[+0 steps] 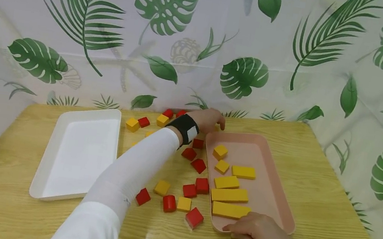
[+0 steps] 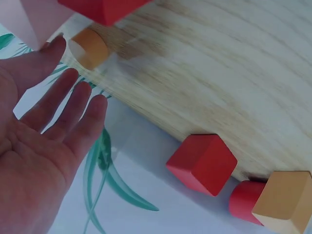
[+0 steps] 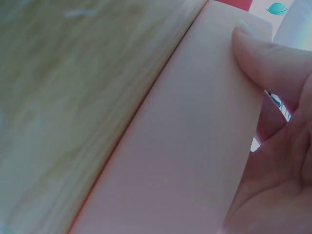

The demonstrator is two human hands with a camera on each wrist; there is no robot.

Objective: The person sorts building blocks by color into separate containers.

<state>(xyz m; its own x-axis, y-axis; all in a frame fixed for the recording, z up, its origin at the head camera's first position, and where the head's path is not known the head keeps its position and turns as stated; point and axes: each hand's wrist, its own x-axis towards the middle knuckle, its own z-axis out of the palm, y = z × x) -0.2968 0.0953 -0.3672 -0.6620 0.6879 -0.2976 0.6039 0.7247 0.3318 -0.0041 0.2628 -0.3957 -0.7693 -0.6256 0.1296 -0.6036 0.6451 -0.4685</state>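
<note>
At four o'clock in the head view, the pink tray [image 1: 263, 189] sits on the tabletop [image 1: 333, 170], with six yellow blocks [image 1: 229, 195] lying in it: two cubes at its ten o'clock, and oblong ones ranged down toward six. Gathering yellow pieces there looks about half done. Several loose yellow cubes [image 1: 162, 187] are left between the trays, and a yellow cylinder [image 2: 90, 50] lies just beside the pink tray's eleven o'clock corner.

The left hand [image 1: 206, 120] reaches to that corner, its fingers straight and a little spread, pinching nothing; the thumb tip is near the cylinder, though I can't fairly tell whether they touch. The right hand [image 1: 263, 234] grips the tray's wall at six o'clock, thumb against the outer face and the other fingers mostly hidden behind it.

All the visible red blocks [image 1: 194, 218] lie outside both trays, scattered from the pink tray's nine o'clock side toward the white tray [image 1: 76, 154] at eight o'clock. If they are to be sorted too, that part appears not yet begun.
</note>
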